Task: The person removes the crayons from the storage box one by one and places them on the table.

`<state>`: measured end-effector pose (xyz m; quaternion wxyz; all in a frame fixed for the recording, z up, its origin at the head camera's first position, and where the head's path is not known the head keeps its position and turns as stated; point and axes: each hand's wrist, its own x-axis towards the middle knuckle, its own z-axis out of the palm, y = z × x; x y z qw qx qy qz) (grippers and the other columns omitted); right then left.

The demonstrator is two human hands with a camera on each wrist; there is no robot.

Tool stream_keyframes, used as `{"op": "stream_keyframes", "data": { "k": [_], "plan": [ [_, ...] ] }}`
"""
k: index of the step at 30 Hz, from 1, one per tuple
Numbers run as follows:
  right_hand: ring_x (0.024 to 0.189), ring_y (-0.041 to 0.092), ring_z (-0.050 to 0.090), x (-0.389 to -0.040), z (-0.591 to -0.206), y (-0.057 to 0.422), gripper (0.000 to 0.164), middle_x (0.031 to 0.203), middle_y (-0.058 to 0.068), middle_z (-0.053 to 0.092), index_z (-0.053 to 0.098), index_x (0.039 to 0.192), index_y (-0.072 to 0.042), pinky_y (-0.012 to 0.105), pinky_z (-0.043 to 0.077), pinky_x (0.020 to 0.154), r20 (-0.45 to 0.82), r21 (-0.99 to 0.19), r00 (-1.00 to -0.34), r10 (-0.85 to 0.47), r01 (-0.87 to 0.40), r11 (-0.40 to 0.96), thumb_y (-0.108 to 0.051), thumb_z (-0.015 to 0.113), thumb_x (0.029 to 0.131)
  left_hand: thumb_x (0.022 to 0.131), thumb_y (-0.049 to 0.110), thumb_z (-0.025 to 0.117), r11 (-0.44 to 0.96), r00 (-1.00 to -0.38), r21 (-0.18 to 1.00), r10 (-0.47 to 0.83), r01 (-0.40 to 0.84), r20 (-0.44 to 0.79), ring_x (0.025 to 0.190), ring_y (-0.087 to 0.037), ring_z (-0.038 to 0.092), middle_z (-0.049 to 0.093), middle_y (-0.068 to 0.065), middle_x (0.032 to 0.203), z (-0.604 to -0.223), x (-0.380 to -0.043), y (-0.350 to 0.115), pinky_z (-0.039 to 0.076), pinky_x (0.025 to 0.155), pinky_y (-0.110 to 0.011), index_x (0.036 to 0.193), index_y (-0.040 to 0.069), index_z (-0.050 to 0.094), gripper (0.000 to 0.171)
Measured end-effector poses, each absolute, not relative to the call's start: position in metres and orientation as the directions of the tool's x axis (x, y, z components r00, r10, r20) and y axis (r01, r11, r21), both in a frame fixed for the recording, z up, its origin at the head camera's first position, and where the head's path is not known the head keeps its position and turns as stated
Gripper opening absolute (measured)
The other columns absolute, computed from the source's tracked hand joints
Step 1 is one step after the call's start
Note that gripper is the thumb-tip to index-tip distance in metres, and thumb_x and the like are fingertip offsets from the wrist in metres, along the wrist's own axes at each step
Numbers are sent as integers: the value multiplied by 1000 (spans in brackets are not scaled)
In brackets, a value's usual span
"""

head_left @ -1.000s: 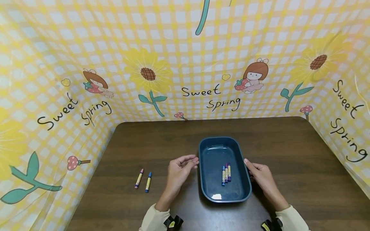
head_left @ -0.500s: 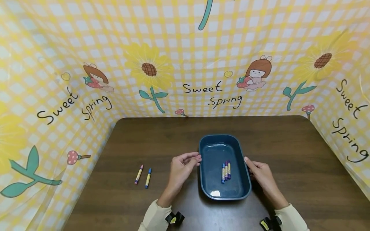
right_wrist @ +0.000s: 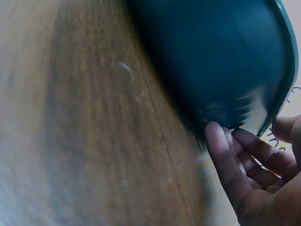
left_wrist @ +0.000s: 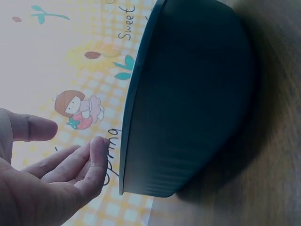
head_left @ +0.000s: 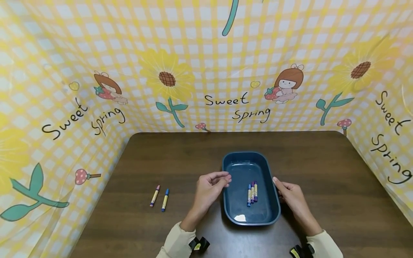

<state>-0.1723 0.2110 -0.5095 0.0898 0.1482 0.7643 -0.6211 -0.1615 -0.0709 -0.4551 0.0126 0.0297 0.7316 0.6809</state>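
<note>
A dark blue rectangular tray [head_left: 237, 211] stands on the table with three crayons [head_left: 252, 192] lying side by side in it. My right hand [head_left: 293, 198] holds the tray's right side, thumb at the rim and fingers against the outer wall, as the right wrist view shows. Over the tray's left rim hovers my left hand [head_left: 209, 190]. In the left wrist view its thumb is apart from its loosely bent fingers [left_wrist: 98, 157], with nothing between them. Two more crayons lie left of that hand, one pink-tipped crayon [head_left: 155, 196] and one blue-tipped crayon [head_left: 165, 200].
The brown wooden table [head_left: 180, 154] has rounded far corners. A yellow checked cloth [head_left: 219, 71] printed with flowers and lettering hangs behind it and along both sides. Each wrist wears a small black camera, such as the left camera [head_left: 199, 245].
My left hand has moved right, from beside the tray's left wall to above its rim. The right hand keeps its place on the tray, and the crayons lie as before.
</note>
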Motion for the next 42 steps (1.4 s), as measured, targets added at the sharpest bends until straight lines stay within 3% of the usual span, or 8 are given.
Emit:
{"op": "stream_keyframes", "data": {
  "k": [10,16,24,32,38,42],
  "plan": [
    [63,11,61,-172,-514,210,55,63,-4,60,75,87,3,26,57,61,-313,-927,-941,127,332,176,-50,63,98,96,12,68,91,-995,995,100,32,23,98,-38,75,75,-21,110,-456,-164,-61,61,89,-44,115,-5,72,26],
    [64,9,62,-171,-513,210,56,65,-4,64,75,95,6,26,58,62,-316,-928,-940,130,335,164,-49,63,99,97,11,66,102,-993,994,120,28,16,98,-37,75,76,-21,109,-458,-164,-58,62,85,-31,115,-4,72,24],
    [62,8,62,-171,-513,212,51,63,-5,64,75,87,1,26,58,61,-315,-933,-940,132,332,140,-47,63,99,95,11,67,91,-991,995,129,37,25,94,-36,76,75,-24,109,-455,-166,-52,63,82,-32,113,-5,73,25],
    [61,9,60,-172,-513,212,52,60,-5,60,74,84,1,26,57,61,-318,-931,-940,124,334,148,-48,63,98,94,15,70,144,-989,990,149,15,-6,93,-39,75,78,-17,102,-458,-168,-49,62,83,-47,111,-2,75,24],
    [63,9,61,-173,-513,211,53,63,-5,60,75,86,1,25,57,61,-313,-931,-942,122,330,154,-49,63,98,95,20,70,206,-985,978,169,15,-21,93,-35,76,79,-8,100,-455,-169,-47,63,80,-46,111,5,76,23],
    [63,9,61,-173,-513,210,51,64,-5,60,74,84,0,25,56,60,-303,-936,-945,120,319,149,-48,63,98,95,21,69,225,-982,974,188,12,-31,93,-30,76,79,-8,103,-456,-169,-45,64,79,-35,113,3,75,26]
  ]
}}
